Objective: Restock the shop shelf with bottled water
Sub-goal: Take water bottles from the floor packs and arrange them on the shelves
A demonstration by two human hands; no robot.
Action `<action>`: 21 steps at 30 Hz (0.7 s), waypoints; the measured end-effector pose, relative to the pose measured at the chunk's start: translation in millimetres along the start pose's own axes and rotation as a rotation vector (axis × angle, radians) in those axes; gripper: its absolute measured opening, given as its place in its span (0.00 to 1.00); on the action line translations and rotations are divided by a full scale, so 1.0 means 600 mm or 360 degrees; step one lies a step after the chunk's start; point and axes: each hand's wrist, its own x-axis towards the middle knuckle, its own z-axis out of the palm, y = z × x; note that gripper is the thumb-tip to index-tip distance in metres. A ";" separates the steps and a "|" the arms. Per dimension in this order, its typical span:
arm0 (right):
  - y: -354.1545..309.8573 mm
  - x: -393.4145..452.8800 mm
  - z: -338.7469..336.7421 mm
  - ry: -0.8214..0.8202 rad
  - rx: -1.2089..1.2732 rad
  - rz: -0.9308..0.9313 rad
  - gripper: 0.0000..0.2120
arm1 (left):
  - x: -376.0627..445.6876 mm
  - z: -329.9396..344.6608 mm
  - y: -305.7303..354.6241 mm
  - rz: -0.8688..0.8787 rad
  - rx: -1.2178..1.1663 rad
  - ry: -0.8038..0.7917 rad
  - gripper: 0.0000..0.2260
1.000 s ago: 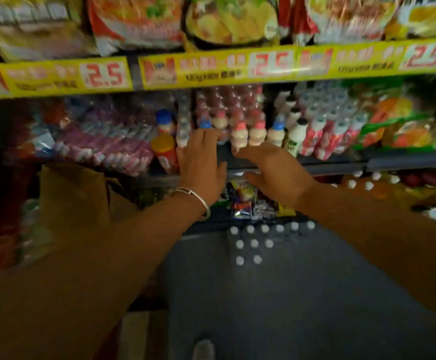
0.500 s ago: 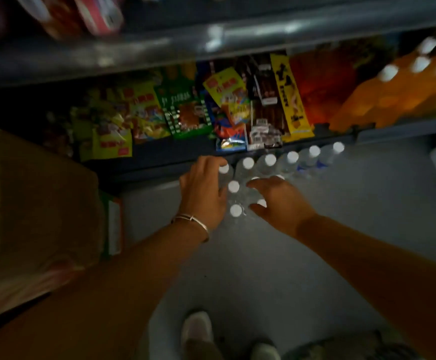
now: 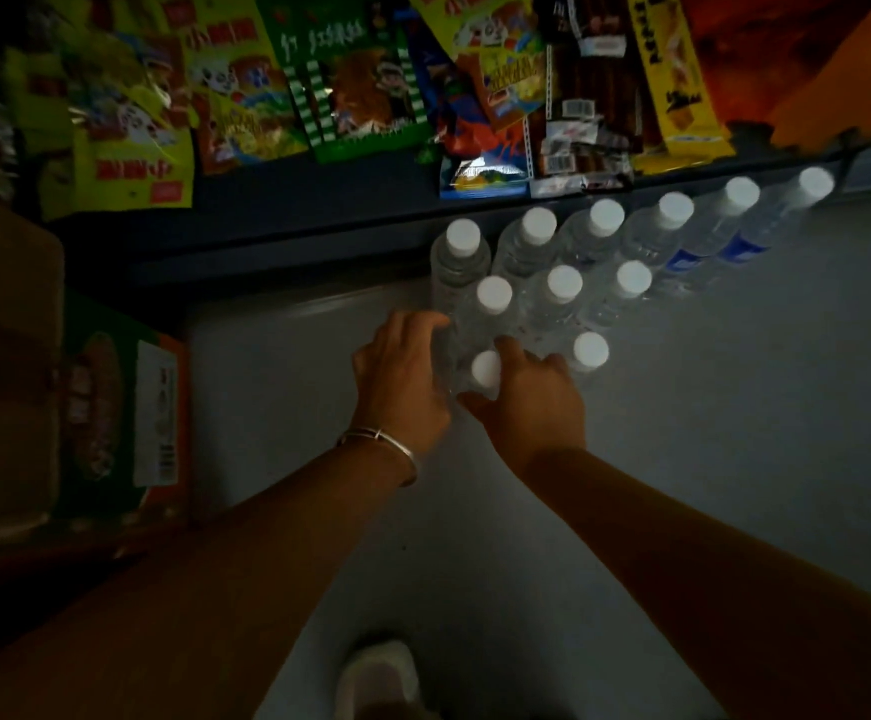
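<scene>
Grey floor (image 3: pixel 683 459) middle: my left hand (image 3: pixel 402 379) and right hand (image 3: pixel 529 402) wrap the nearest upright water bottle (image 3: pixel 485 368), both equally close.

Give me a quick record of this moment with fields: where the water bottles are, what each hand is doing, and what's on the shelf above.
water bottles: standing on the grey floor below the shelf, white caps up
left hand: fingers curled on the nearest bottle
right hand: closing on the same bottle
shelf above: snack packets
left of the bottles: cardboard boxes
</scene>
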 end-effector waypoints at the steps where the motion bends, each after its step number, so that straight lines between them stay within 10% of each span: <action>1: -0.002 0.002 0.005 0.0008 0.0049 0.0006 0.22 | 0.001 0.004 -0.004 -0.0001 -0.0004 0.0001 0.26; 12: -0.012 -0.017 -0.022 0.0079 0.0357 -0.0044 0.16 | -0.015 -0.042 0.017 0.0066 0.0003 -0.0080 0.23; 21: -0.086 -0.091 -0.267 0.0051 0.0539 -0.0301 0.15 | -0.048 -0.242 0.172 0.0120 -0.0080 -0.0179 0.28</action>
